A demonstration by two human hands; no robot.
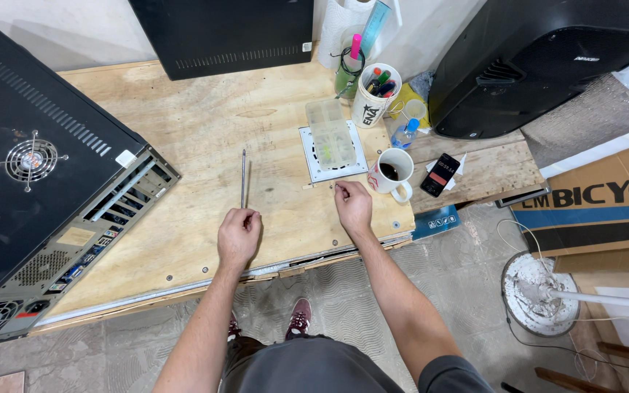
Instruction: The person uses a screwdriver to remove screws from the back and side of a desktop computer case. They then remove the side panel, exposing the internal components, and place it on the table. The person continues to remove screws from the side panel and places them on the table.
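My left hand (239, 234) rests on the plywood table (183, 131), fingers curled around the near end of a long thin screwdriver (242, 178), whose shaft points to the far side. My right hand (353, 205) lies to the right, fingertips pinched together at the near edge of a white square plate (313, 164); whether they grip anything I cannot tell. A clear compartment box (331, 135) sits on the plate. A coffee mug (393, 172) stands just right of my right hand.

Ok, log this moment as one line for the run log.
left hand on screwdriver handle, plywood bench | right hand fingertips pinching near white plate edge | clear parts box on plate | coffee mug right
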